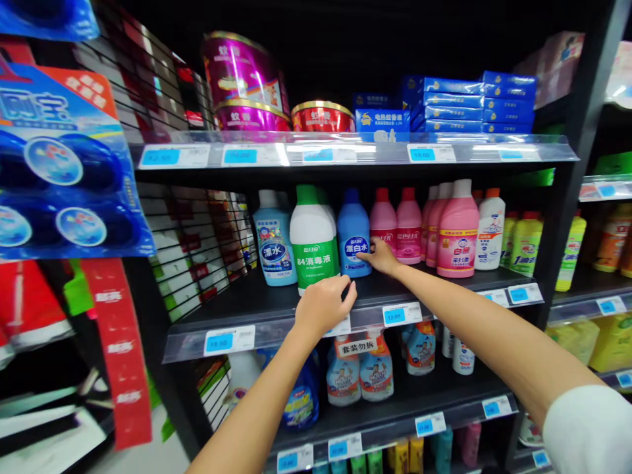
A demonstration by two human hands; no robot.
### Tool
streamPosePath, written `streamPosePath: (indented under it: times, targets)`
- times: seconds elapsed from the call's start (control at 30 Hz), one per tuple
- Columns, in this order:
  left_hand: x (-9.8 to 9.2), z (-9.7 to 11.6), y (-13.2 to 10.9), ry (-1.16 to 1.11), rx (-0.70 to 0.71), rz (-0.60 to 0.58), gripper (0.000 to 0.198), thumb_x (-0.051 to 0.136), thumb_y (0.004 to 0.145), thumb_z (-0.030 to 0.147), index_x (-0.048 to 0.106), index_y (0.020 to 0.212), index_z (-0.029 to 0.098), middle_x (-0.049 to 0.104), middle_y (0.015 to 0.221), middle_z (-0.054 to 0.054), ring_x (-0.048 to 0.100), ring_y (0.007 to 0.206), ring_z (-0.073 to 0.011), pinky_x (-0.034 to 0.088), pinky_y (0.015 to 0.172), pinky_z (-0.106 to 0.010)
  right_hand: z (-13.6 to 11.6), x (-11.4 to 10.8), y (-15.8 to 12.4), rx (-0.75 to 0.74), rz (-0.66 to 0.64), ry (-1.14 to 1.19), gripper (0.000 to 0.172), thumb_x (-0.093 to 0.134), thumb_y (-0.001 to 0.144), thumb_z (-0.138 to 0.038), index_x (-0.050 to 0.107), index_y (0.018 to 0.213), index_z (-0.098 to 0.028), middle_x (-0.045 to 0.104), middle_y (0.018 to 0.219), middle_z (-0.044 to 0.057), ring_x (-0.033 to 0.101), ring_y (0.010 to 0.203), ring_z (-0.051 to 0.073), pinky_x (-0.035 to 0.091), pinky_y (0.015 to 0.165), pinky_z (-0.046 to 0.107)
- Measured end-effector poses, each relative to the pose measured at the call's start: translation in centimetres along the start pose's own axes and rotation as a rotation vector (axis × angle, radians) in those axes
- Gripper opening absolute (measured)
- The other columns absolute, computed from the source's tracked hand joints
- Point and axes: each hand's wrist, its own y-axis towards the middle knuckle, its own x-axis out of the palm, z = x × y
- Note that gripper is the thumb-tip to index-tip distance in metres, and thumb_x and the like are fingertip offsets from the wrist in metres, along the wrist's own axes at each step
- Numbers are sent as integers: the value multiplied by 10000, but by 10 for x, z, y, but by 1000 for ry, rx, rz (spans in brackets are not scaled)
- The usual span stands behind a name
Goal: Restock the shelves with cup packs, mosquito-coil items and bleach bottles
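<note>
On the middle shelf stands an upright blue bleach bottle (353, 227) with a blue cap. My right hand (384, 258) is at its lower right side, with bent fingers against the bottle's edge; some fingertips are hidden. Lower and to the left, my left hand (326, 304) is loosely curled above the shelf's front edge, and nothing shows in it. Just behind that hand is a white disinfectant bottle (307, 227) with a green cap and label. A light-blue bottle (274, 243) stands to its left. Pink bottles (383, 214) with red caps are behind my right hand.
Larger pink bottles (457, 234) and a white bottle (490, 230) fill the shelf's right part. Above, a shelf holds purple tins (247, 79) and blue boxes (447, 105). Spray bottles (376, 375) stand below. Hanging blue packs (59, 168) and wire mesh (172, 243) border the left.
</note>
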Motion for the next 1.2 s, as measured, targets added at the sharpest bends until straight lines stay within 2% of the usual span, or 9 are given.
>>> streamPosePath:
  times: [0.17,0.3,0.5,0.6,0.93,1.2]
  targets:
    - [2,-1,-1,13,-3,-2,312,453,1001,318,579,738,206,697,738,-24,638,686,-184,284,604,-302,-4,11,-7,39,25,-35,381,830,790,-340,641,1069,-162,754,969,70,714,912,220,555,822,324]
    - [2,0,0,36,-15,-13,315,455,1002,321,580,735,209,697,731,-24,650,691,-191,292,604,-301,-3,10,-13,75,6,-72,359,832,787,-364,664,1027,-157,755,992,87,716,925,231,545,799,300]
    - [0,5,1,111,-19,-66,316,447,1007,331,591,753,212,719,771,-31,674,718,-207,297,597,-314,3,8,-19,95,-37,-94,417,893,699,-320,691,1026,-159,758,1042,91,712,965,247,539,804,294]
    - [-1,7,2,135,-1,-92,314,436,1012,333,606,777,214,733,806,-35,687,751,-213,306,601,-319,5,11,-18,95,-47,-92,424,889,706,-325,689,1044,-168,762,1043,77,714,958,236,541,807,292]
    - [-3,6,1,89,-21,-83,317,441,1000,331,592,749,209,720,772,-33,663,706,-195,304,593,-304,6,11,-16,101,-62,-136,486,910,689,-395,660,1029,-154,749,1088,136,701,1033,304,537,877,361]
    - [-1,1,1,80,-26,-86,325,412,1000,347,569,749,213,708,762,-36,656,717,-206,319,614,-302,-3,6,-23,61,-24,-125,451,915,690,-370,675,1028,-192,750,950,68,707,954,260,551,855,339]
